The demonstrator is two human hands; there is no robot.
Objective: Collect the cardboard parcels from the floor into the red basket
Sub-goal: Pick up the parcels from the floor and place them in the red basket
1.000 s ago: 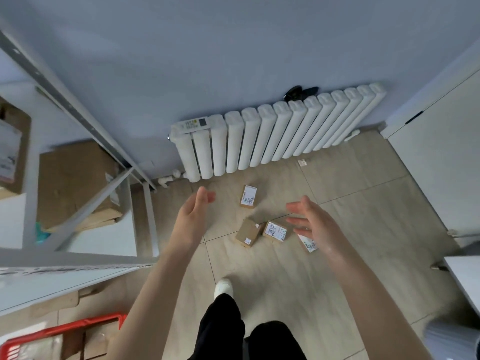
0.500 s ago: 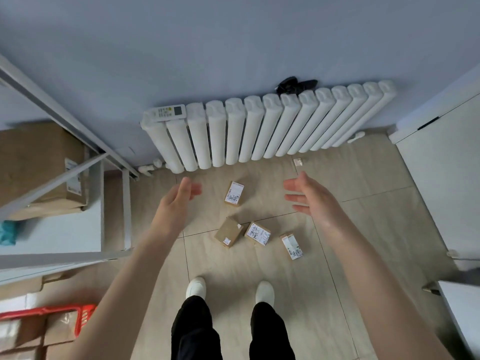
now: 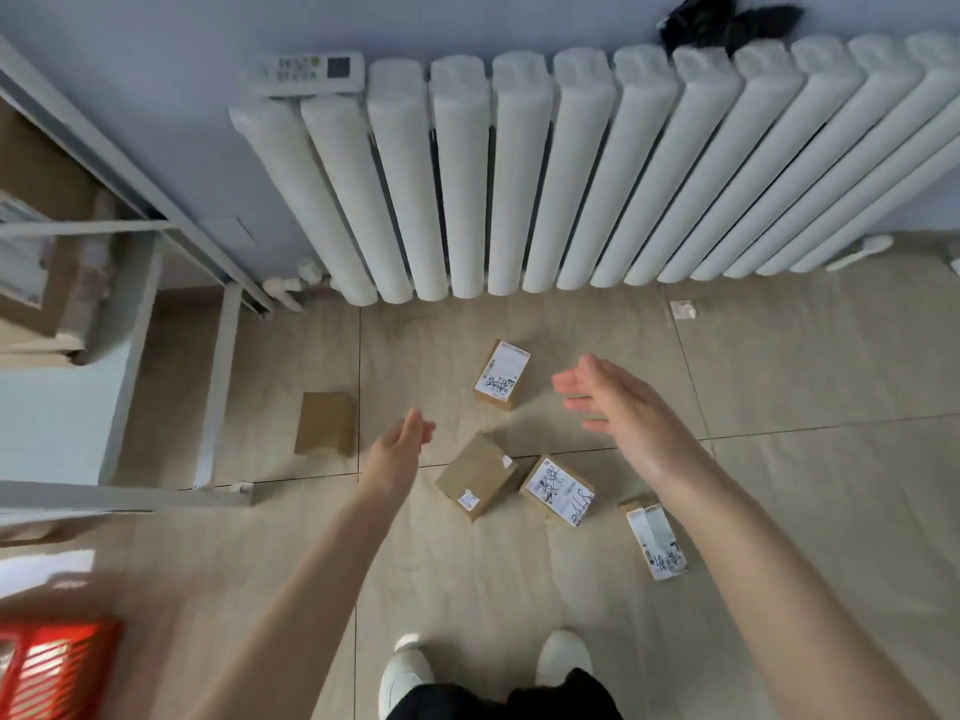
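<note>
Cardboard parcels (image 3: 477,475), five small brown boxes, lie scattered on the beige tiled floor (image 3: 805,511) across the middle of the frame, well apart from the red plastic basket (image 3: 57,667), which I see blurred in the lower left corner. At bottom centre stand two white shoes (image 3: 405,672). Both bare forearms reach up the frame from there. My left grip (image 3: 397,449) is spread, fingers straight, hovering just left of the plain brown parcel with a small sticker (image 3: 467,483). That one sits against a white-labelled parcel (image 3: 558,492) on its right. A narrow taped parcel (image 3: 655,542) lies beside the right forearm. My right grip (image 3: 618,402) is also spread, palm turned inward, apart from every box. Just left of its fingertips lies an upright-labelled parcel (image 3: 502,375). An unlabelled flat parcel (image 3: 326,424) rests by the grey metal shelf frame (image 3: 218,381) at left. Beyond stands a white column radiator (image 3: 519,174), with a white remote control (image 3: 311,74) on its upper left end.
</note>
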